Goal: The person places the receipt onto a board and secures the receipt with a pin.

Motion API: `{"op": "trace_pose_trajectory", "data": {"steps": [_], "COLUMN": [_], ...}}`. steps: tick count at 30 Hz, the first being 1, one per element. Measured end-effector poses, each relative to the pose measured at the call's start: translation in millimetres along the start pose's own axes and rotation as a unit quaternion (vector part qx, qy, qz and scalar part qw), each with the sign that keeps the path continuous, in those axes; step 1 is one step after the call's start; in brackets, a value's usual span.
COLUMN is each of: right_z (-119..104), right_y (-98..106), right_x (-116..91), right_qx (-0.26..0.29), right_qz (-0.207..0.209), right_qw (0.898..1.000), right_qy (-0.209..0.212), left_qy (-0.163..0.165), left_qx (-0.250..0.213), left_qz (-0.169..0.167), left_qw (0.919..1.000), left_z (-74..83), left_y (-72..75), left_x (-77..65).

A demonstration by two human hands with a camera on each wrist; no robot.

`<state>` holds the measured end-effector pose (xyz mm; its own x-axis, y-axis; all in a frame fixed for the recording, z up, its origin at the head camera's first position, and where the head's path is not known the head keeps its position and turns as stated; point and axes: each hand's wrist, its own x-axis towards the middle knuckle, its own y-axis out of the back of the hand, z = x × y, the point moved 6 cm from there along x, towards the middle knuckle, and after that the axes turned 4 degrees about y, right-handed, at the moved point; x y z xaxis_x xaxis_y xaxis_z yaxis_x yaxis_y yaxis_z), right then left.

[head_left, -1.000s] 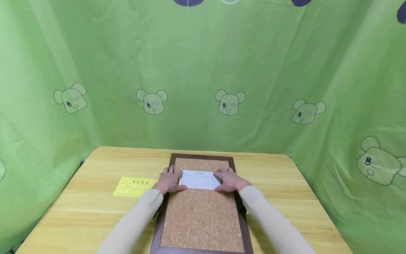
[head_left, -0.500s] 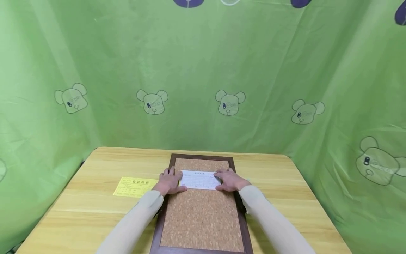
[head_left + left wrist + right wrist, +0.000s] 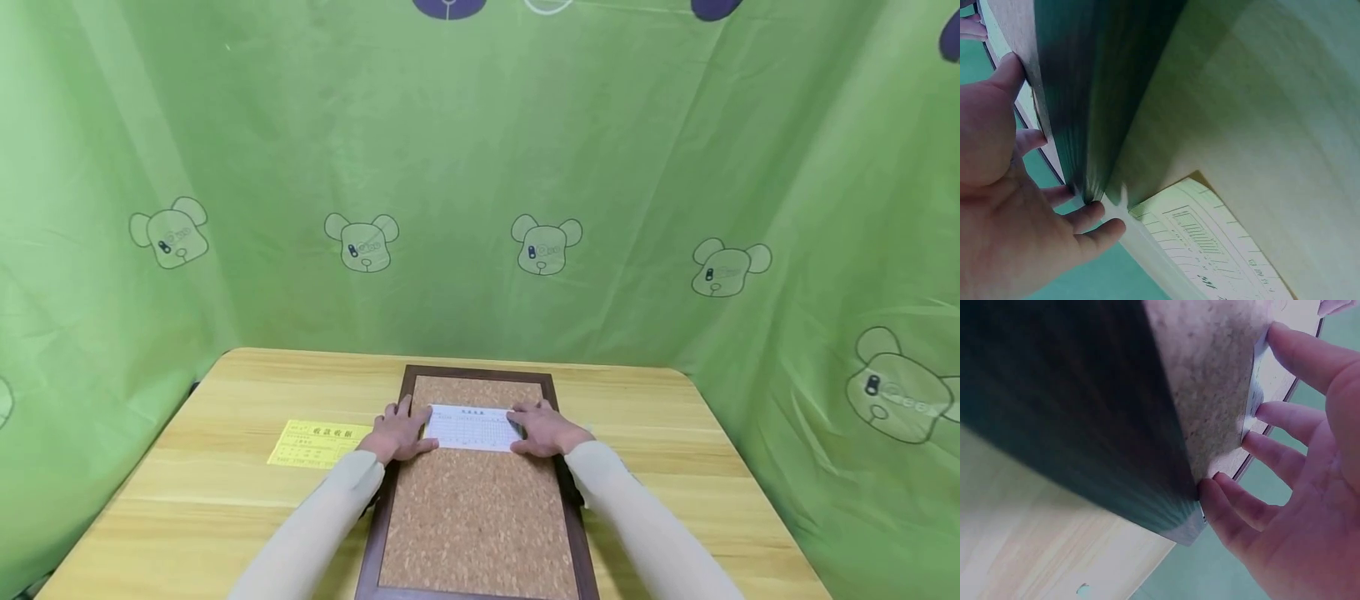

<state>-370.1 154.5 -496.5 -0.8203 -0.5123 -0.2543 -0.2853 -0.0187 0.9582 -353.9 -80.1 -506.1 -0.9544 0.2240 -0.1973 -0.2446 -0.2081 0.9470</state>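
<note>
A white printed receipt slip [image 3: 471, 427] lies flat across the upper part of a dark-framed cork board [image 3: 476, 517]. At the slip's left end my left hand [image 3: 399, 433] rests with fingers spread and thumb on its edge. In the left wrist view, the outer fingers of the left hand [image 3: 1029, 206] reach over the wooden frame [image 3: 1085, 94]. My right hand [image 3: 546, 429] presses on the slip's right end. From the right wrist view, the right hand [image 3: 1310, 462] has fingertips on the slip's edge [image 3: 1252, 394] and near the frame's side.
A yellow receipt slip [image 3: 307, 444] lies on the wooden table [image 3: 210, 492], left of the board. To the right of the right hand, a small pale green spot [image 3: 1083, 589] shows on the tabletop. A green curtain [image 3: 450, 150] hangs behind and around the table.
</note>
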Motion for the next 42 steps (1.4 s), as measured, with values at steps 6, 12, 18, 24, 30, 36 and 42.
{"op": "trace_pose_trajectory", "data": {"steps": [6,12,18,24,30,36,42], "right_z": [0,0,3,8,17,33,58], "right_y": [-1,-1,-1,1,3,14,29], "right_x": [-3,-3,-4,-5,-11,-24,-43], "right_qx": [-0.02,-0.015,-0.003,0.0,0.03,0.095,0.149], "right_qz": [-0.009,-0.002,0.005,0.013,0.053,0.13,0.169], "right_qw": [1.0,1.0,1.0,1.0,0.997,0.986,0.974], "right_qy": [0.014,0.025,0.023,0.028,0.05,0.047,0.011], "left_qy": [0.005,0.019,0.032,0.032,0.031,0.024,0.025], "left_qx": [0.01,0.036,0.031,0.032,0.035,0.029,0.032], "left_qz": [-0.004,-0.008,-0.017,-0.019,-0.021,-0.029,-0.023], "left_qw": [0.9999,0.9991,0.9989,0.9988,0.9987,0.9989,0.9989], "left_z": [1.4,1.9,2.5,4.2,6.7,6.9,3.5], "left_y": [-0.5,-0.2,0.7,4.4,2.7,0.4,4.7], "left_x": [0.3,4.6,4.9,4.6,4.1,3.5,2.9]}}
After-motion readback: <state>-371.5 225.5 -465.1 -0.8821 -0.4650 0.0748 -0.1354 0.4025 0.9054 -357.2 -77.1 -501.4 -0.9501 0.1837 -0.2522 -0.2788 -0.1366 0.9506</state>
